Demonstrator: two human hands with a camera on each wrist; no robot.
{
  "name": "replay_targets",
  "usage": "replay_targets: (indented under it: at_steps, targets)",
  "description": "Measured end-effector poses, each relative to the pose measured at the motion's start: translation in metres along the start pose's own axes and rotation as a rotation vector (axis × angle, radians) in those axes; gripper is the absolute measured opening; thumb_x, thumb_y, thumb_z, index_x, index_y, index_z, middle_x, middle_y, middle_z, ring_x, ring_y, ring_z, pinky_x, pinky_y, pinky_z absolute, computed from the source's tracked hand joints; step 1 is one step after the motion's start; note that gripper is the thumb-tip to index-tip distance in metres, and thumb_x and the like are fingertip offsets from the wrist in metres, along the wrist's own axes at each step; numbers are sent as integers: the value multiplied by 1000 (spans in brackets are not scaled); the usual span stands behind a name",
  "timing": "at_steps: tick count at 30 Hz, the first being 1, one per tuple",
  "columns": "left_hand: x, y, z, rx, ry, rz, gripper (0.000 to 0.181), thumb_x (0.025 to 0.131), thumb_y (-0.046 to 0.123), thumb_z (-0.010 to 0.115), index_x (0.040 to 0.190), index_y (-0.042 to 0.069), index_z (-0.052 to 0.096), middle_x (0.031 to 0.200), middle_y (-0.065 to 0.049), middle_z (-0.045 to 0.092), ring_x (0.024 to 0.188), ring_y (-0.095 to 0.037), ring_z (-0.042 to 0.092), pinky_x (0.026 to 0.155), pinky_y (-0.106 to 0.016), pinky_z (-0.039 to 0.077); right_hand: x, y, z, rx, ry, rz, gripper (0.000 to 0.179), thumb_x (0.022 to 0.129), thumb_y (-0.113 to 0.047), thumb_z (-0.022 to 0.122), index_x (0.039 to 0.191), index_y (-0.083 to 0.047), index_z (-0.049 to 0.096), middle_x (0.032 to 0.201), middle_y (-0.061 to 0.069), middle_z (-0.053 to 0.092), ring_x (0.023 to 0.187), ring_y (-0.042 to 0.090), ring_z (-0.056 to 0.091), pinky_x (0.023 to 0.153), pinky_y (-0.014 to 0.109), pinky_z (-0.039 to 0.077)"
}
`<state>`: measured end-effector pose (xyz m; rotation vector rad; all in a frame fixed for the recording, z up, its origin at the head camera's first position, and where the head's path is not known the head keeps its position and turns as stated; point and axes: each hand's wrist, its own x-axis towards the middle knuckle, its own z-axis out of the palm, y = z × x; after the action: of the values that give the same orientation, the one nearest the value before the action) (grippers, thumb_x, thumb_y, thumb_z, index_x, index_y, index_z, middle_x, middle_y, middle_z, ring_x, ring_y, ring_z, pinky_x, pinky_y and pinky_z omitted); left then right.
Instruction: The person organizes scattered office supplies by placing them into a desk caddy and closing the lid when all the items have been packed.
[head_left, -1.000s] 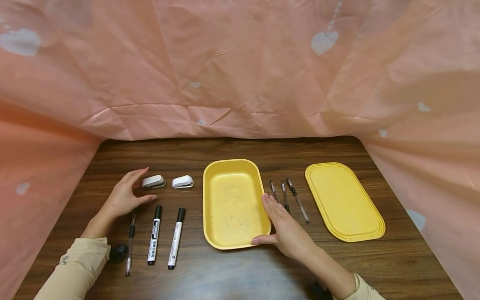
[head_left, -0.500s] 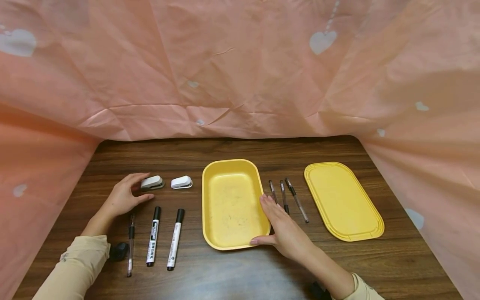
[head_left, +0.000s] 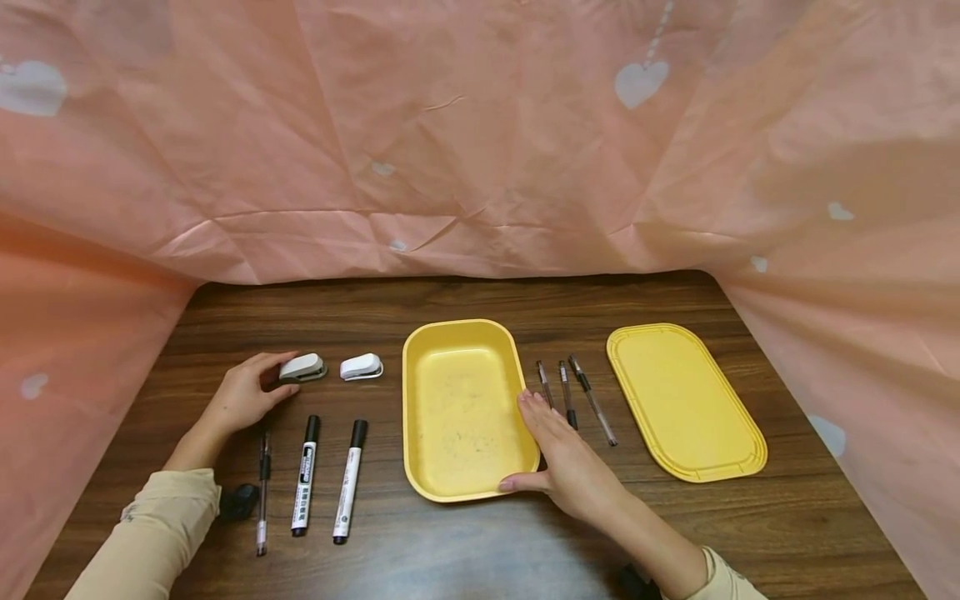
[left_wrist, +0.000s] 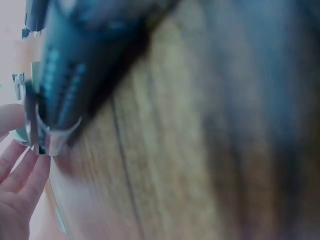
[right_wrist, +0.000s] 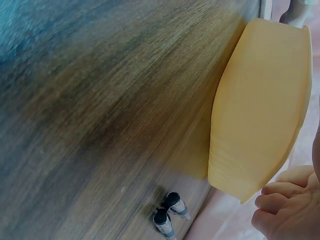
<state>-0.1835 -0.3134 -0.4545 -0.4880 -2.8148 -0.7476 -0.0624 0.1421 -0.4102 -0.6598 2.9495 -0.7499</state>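
My left hand [head_left: 243,392] pinches the left end of a small white stapler [head_left: 304,367], thumb on the near side and fingers on the far side. A second white stapler [head_left: 362,367] lies just right of it. My right hand [head_left: 570,458] rests at the near right corner of a yellow box [head_left: 468,417], its fingers fairly straight along the right rim and its thumb on the near rim. The right wrist view shows the box's outer wall [right_wrist: 260,110] with fingers [right_wrist: 282,200] at its rim. In the left wrist view a blurred pen [left_wrist: 62,75] partly hides the stapler.
A pen [head_left: 262,492] and two white markers with black caps, the left marker [head_left: 304,479] and right marker [head_left: 348,483], lie left of the box. Three pens [head_left: 590,398] lie on its right, beside a yellow lid [head_left: 686,404]. Pink curtain [head_left: 480,150] surrounds the wooden table [head_left: 450,554].
My left hand's thumb and fingers have closed in on the left stapler's end. My right hand stays at the box corner. The whole head view has shifted slightly.
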Motion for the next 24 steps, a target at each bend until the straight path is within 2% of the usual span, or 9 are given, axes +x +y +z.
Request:
replay_targets:
  at_steps: [11,24]
  targets:
    - [1,0,0,-2,8,-18,43,80,2,75,120,-1,64,106,-23,68,98,-42,63,82,-59,48,-1,-1,2,-8,-1,1,104,72,-53,74,148,4,31,156,19,28,146,34,27,117,50,27]
    - [1,-2,-3,9,-34,-54,38,81,7,76,116,0,65,112,-25,66,105,-46,61,87,-61,46,1,0,4,-13,1,-10,105,71,-54,74,148,4,32,156,20,29,146,34,27,117,51,28]
